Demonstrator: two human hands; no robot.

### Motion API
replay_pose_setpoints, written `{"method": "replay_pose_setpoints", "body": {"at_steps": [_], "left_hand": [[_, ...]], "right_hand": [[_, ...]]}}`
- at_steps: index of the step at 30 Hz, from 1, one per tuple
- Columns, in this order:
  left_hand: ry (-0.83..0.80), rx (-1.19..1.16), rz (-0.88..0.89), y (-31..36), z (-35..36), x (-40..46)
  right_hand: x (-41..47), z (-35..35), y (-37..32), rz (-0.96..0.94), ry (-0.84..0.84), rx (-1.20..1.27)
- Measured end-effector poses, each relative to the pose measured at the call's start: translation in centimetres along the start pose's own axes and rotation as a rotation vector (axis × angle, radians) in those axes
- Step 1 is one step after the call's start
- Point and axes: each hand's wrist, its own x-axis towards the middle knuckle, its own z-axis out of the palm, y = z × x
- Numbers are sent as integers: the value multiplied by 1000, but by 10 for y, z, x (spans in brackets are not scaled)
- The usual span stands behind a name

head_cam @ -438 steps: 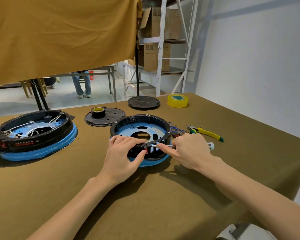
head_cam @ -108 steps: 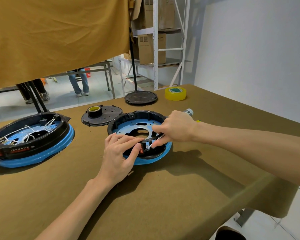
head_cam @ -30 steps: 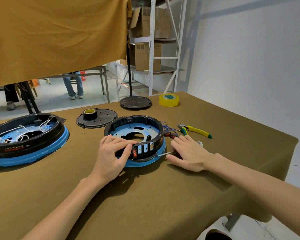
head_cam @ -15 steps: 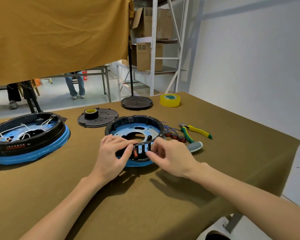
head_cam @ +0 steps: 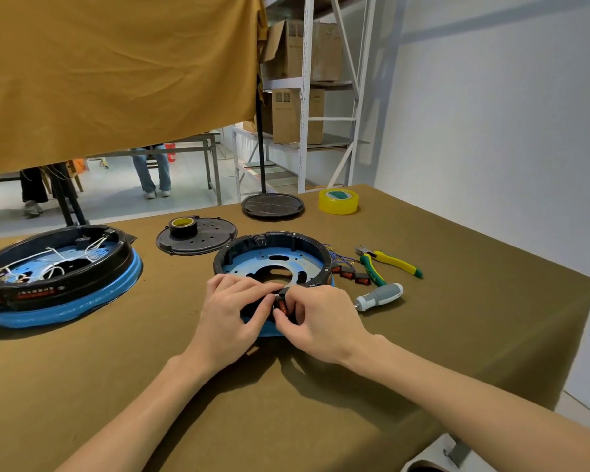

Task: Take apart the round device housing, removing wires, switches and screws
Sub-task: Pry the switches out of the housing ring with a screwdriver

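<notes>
A round black housing (head_cam: 273, 240) with a blue plate inside lies at the table's middle. My left hand (head_cam: 230, 311) grips its near rim. My right hand (head_cam: 315, 316) pinches a red rocker switch (head_cam: 282, 306) seated in that near rim, thumb and fingers on it. To the right of the housing lie several loose red switches (head_cam: 349, 274) on blue wires. A grey-handled screwdriver (head_cam: 378, 296) rests on the cloth just right of my right hand.
A second, larger housing (head_cam: 57, 267) with white wires sits at the left. A black perforated disc (head_cam: 198, 236) carries a tape roll. A black round cover (head_cam: 272, 205) and yellow tape (head_cam: 338, 201) lie at the back. Yellow-green pliers (head_cam: 387, 264) lie right. The table edge is close on the right.
My right hand put the screwdriver down on the cloth, moved left to the near rim and closed its fingers on the red switch. The left hand stayed on the rim.
</notes>
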Motion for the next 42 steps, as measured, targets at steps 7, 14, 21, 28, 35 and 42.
{"method": "replay_pose_setpoints", "body": {"at_steps": [7, 14, 21, 28, 35, 42], "left_hand": [[5, 51, 1, 0, 1, 0], [19, 57, 3, 3, 3, -3], [28, 52, 7, 0, 4, -2], [17, 51, 7, 0, 3, -2], [15, 34, -7, 1, 3, -1], [86, 1, -45, 3, -1, 2]], "right_hand": [[2, -16, 14, 23, 85, 99], [20, -57, 105, 269, -35, -337], [34, -45, 125, 347, -250, -432], [41, -34, 125, 556, -269, -166], [-3, -44, 121, 300, -310, -203], [-33, -36, 114, 263, -135, -364]]}}
